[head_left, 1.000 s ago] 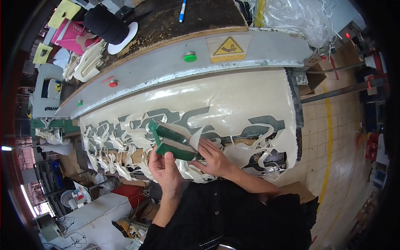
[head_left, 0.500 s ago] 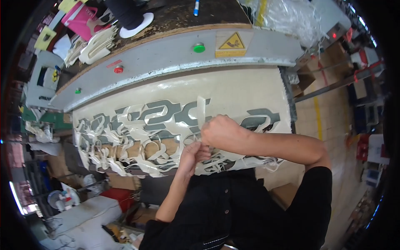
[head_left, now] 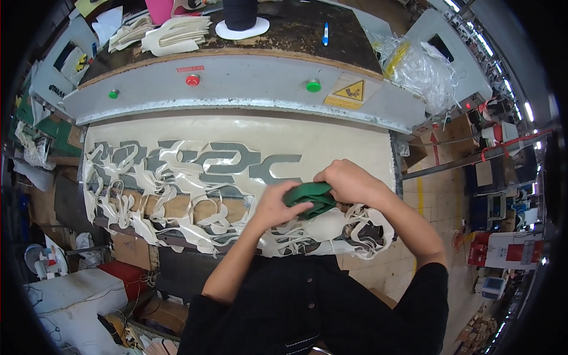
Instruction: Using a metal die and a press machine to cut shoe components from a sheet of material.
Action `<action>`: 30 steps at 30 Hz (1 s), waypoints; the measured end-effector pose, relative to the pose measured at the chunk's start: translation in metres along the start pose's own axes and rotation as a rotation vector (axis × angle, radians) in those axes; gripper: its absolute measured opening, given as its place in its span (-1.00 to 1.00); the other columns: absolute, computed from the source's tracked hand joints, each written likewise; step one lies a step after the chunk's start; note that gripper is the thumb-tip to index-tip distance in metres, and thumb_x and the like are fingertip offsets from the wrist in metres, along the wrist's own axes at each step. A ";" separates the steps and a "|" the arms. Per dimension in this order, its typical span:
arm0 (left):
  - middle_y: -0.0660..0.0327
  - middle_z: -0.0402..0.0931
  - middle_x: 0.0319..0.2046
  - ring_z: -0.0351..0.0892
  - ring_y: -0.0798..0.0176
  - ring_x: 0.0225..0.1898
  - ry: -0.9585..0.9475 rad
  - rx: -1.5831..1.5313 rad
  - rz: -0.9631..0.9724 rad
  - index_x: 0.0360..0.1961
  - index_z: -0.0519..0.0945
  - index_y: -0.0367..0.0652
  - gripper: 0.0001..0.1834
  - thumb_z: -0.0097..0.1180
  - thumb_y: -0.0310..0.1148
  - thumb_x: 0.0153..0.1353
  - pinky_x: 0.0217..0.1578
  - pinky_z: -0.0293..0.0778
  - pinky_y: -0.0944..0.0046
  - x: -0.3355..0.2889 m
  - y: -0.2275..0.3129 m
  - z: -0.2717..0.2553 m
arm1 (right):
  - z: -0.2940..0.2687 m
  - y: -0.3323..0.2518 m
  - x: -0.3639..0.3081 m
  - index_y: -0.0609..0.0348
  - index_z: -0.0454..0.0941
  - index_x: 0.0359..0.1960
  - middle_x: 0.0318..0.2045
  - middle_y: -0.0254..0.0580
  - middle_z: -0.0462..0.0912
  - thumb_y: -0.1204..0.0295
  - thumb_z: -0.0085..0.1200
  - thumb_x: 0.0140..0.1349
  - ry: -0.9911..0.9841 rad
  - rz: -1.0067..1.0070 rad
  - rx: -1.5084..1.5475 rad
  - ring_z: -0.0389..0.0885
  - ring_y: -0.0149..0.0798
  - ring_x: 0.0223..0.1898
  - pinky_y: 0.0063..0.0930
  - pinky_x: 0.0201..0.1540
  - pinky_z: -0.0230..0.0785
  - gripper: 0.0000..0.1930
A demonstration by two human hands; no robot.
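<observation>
A green cutting die (head_left: 309, 198), a curved band with open gaps, is held between my two hands above the sheet. My left hand (head_left: 277, 204) grips its left end, with the thumb along the lower side. My right hand (head_left: 349, 180) has its fingers closed on the upper right end. Beneath lies a cream, glossy sheet (head_left: 349, 137), cut through with forked and U-shaped openings that show grey below. Toward me the sheet breaks into loose, curling scrap strips (head_left: 201, 228). The hands hide part of the die.
Behind the sheet runs a grey machine beam (head_left: 254, 83) with a red button (head_left: 193, 80), a green button (head_left: 313, 86) and a warning sign (head_left: 353, 90). On top sit stacked cream pieces (head_left: 177, 34), a black spool (head_left: 240, 15) and a blue pen (head_left: 325, 34). Clear plastic (head_left: 423, 71) lies right.
The upright cream strip by my hands is gone from there, and the green cutting die is now between them. My hands have moved apart, and the view has shifted and turned.
</observation>
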State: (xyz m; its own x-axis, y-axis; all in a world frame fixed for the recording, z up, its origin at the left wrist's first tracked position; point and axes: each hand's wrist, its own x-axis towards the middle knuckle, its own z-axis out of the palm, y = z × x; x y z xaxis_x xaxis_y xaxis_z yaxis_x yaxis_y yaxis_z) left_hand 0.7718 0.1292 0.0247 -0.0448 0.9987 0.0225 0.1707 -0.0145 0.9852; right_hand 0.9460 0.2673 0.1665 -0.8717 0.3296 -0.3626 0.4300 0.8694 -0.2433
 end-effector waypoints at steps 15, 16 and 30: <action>-0.05 0.80 -0.18 0.79 -0.09 -0.14 -0.208 0.542 0.012 -0.10 0.83 -0.18 -0.50 0.58 -0.01 0.09 -0.01 0.66 0.01 0.198 -0.072 -0.029 | 0.206 0.201 0.097 0.28 0.81 0.04 -0.20 -0.05 0.87 0.33 0.51 0.25 0.351 0.507 1.328 0.75 -0.33 -0.18 -0.40 -0.04 0.57 -0.61; 0.02 0.80 -0.18 0.78 -0.03 -0.15 -0.195 0.568 0.004 -0.12 0.83 -0.17 -0.55 0.59 -0.06 0.09 0.00 0.65 0.04 0.201 -0.076 -0.025 | 0.208 0.202 0.096 0.27 0.82 0.04 -0.20 -0.04 0.87 0.29 0.50 0.26 0.381 0.485 1.191 0.76 -0.26 -0.22 -0.36 -0.05 0.59 -0.61; -0.01 0.69 -0.08 0.70 -0.07 -0.02 0.568 0.366 0.003 0.02 0.73 -0.24 -0.69 0.41 -0.42 0.26 0.07 0.58 0.08 0.081 -0.100 -0.013 | 0.175 0.104 0.102 0.09 0.69 0.13 0.21 -0.08 0.62 0.23 0.48 0.17 0.607 -0.045 0.180 0.52 0.07 0.32 -0.05 0.41 0.36 -0.50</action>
State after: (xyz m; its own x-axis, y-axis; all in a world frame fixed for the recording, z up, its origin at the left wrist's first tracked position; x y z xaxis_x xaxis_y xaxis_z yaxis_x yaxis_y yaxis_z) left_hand 0.7385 0.2108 -0.0694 -0.5370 0.8172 0.2093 0.4899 0.1001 0.8660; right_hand 0.9429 0.3265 -0.0531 -0.8450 0.4901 0.2138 0.3767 0.8294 -0.4126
